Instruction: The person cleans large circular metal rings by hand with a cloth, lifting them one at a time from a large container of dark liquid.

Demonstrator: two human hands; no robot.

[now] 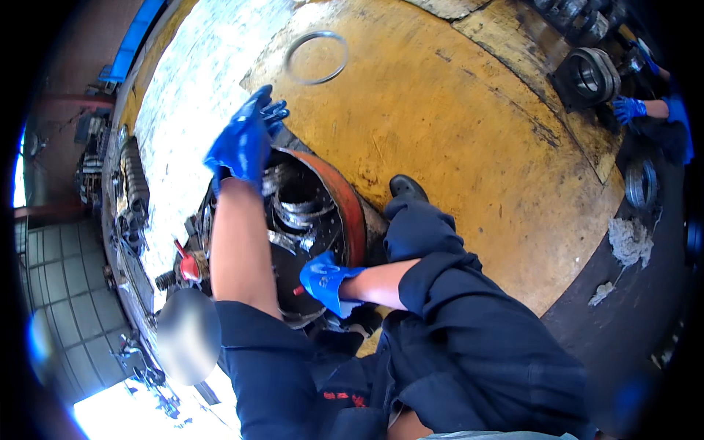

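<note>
My left hand (pixel 246 143), in a blue glove, reaches out above the far side of a round container with an orange-red wall (pixel 345 202). Its fingers are stretched and nothing shows in them. Beyond them a thin metal ring (pixel 317 81) is over the yellow floor, apart from the hand and slightly blurred. My right hand (pixel 326 282), gloved too, is closed at the near edge of the container. A red-ended tool (pixel 298 290) sticks out of it; the rest is hidden. Inside the container are wet, dark metal rings (pixel 297 213) and other parts.
My shoe (pixel 408 188) stands on the worn yellow floor (pixel 469 161). At the right, another person's blue-gloved hand (pixel 629 108) is beside a thick ring-shaped metal part (pixel 590 77). A red object (pixel 191 266) lies left of my left forearm. Ribbed metal parts (pixel 133 176) line the left.
</note>
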